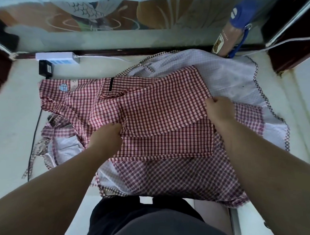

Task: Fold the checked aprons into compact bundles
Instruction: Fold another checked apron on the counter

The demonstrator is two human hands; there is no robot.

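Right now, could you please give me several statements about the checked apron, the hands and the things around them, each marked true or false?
1. The left hand and the right hand both grip the red-and-white checked apron. True.
2. The white power strip lies closest to the person's body. False: it lies at the far left, beside a black adapter.
3. The brown bottle with a blue cap stands behind the apron at the far right. True.
4. The apron is already a compact bundle. False: it lies spread wide, with one flap folded over.
5. The apron's small blue badge sits by the right hand. False: it sits at the apron's far left corner.
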